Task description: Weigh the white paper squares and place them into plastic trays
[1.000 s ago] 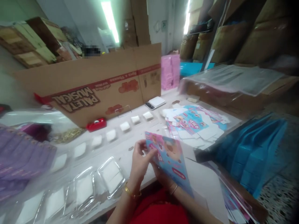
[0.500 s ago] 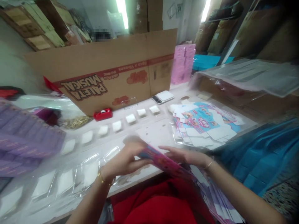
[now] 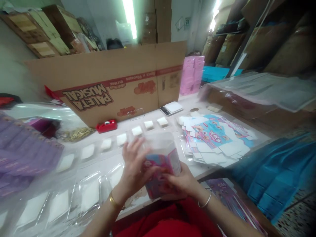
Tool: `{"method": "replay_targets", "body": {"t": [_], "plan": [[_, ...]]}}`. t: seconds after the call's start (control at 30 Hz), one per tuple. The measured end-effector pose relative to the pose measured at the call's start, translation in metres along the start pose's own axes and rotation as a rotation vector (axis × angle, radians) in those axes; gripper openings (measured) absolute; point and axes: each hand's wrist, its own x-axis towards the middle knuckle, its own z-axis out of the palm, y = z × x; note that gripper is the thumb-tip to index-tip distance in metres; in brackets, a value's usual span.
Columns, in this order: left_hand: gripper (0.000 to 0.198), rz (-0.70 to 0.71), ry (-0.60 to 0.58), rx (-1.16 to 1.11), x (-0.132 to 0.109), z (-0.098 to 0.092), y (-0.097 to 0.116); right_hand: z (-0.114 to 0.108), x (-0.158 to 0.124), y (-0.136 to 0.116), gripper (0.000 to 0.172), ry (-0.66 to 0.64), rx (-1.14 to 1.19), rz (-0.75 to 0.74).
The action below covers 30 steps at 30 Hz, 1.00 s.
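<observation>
Between my hands, above the table's near edge, is a printed pink and blue carton (image 3: 158,162), squared out into a box shape with a pale flap raised at its top. My left hand (image 3: 134,168) is at its left side, thumb across the printed face and the blurred other fingers spread upward. Against the lower right side, my right hand (image 3: 184,181) grips the carton with its thumb on the front. Flat printed carton blanks (image 3: 213,135) lie in a loose pile on the table to the right. More purple printed blanks (image 3: 229,197) are low by my right forearm.
Clear plastic trays with white pads (image 3: 90,191) line the table's left side, with smaller white pads (image 3: 121,139) behind. A red tape dispenser (image 3: 106,125) and white scale (image 3: 172,108) stand before a large cardboard sheet (image 3: 123,72). Purple boxes (image 3: 27,151) are stacked left; blue plastic (image 3: 266,177) hangs right.
The carton has gone from a flat, slanted piece to an upright, opened box shape. My right hand has moved in closer and now grips its side; my left fingers have spread upward.
</observation>
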Motion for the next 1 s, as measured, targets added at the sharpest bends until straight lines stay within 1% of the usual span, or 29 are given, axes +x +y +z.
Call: {"method": "replay_targets", "body": {"t": [0.03,0.07,0.1,0.13,0.17,0.2,0.23,0.27,0.3,0.37,0.4,0.5,0.53,0.57,0.6,0.63,0.73,0.77,0.8,0.83,0.93,1.0], "plan": [[0.071,-0.128,0.098,-0.059,-0.008,0.01,-0.002,-0.001,0.0,0.0,0.039,0.023,0.04,0.018],[0.08,-0.272,0.146,-0.166,-0.017,0.021,-0.004,-0.002,-0.001,0.001,0.041,0.031,0.067,0.023],[0.081,-0.415,0.162,-0.293,-0.025,0.031,-0.003,-0.004,-0.002,0.003,0.046,0.031,0.085,0.008],[0.077,-0.543,0.168,-0.41,-0.034,0.041,-0.002,-0.006,-0.002,0.007,0.056,0.028,0.098,-0.029],[0.071,-0.647,0.18,-0.496,-0.042,0.05,0.0,-0.009,-0.003,0.01,0.07,0.031,0.115,-0.082],[0.067,-0.72,0.195,-0.542,-0.048,0.056,0.002,-0.011,-0.004,0.015,0.083,0.03,0.132,-0.141],[0.064,-0.766,0.198,-0.553,-0.054,0.061,0.005,-0.013,-0.005,0.019,0.091,0.02,0.144,-0.191],[0.06,-0.79,0.19,-0.546,-0.059,0.063,0.006,-0.015,-0.005,0.022,0.091,0.0,0.15,-0.22],[0.054,-0.799,0.178,-0.535,-0.061,0.064,0.007,-0.016,-0.006,0.025,0.086,-0.027,0.149,-0.224],[0.035,-0.782,0.153,-0.542,-0.062,0.059,0.007,-0.017,-0.007,0.026,0.067,-0.077,0.114,-0.188],[0.03,-0.764,0.135,-0.562,-0.059,0.054,0.005,-0.016,-0.008,0.026,0.057,-0.087,0.079,-0.174],[0.03,-0.709,0.088,-0.662,-0.047,0.036,-0.002,-0.011,-0.011,0.02,0.034,-0.086,-0.03,-0.174],[0.037,-0.688,0.069,-0.688,-0.042,0.029,-0.005,-0.01,-0.012,0.018,0.03,-0.102,-0.037,-0.158],[0.051,-0.662,0.049,-0.691,-0.037,0.023,-0.008,-0.009,-0.012,0.016,0.028,-0.124,-0.033,-0.134],[0.063,-0.615,0.019,-0.663,-0.034,0.016,-0.011,-0.008,-0.012,0.014,0.027,-0.145,-0.028,-0.111],[0.064,-0.535,-0.029,-0.606,-0.031,0.01,-0.013,-0.008,-0.012,0.013,0.027,-0.159,-0.035,-0.099],[0.038,-0.202,-0.198,-0.383,-0.026,-0.006,-0.014,-0.009,-0.012,0.009,0.028,-0.147,-0.117,-0.141],[0.036,-0.122,-0.249,-0.357,-0.025,-0.01,-0.013,-0.009,-0.012,0.009,0.028,-0.144,-0.139,-0.157],[0.035,-0.093,-0.292,-0.36,-0.025,-0.013,-0.01,-0.009,-0.012,0.009,0.028,-0.147,-0.147,-0.169],[0.034,-0.117,-0.32,-0.376,-0.024,-0.015,-0.008,-0.009,-0.013,0.01,0.028,-0.15,-0.145,-0.177],[0.031,-0.318,-0.365,-0.406,-0.023,-0.02,0.001,-0.006,-0.017,0.013,0.032,-0.16,-0.072,-0.16],[0.029,-0.419,-0.37,-0.39,-0.022,-0.022,0.007,-0.003,-0.019,0.013,0.04,-0.17,0.007,-0.132]]}}
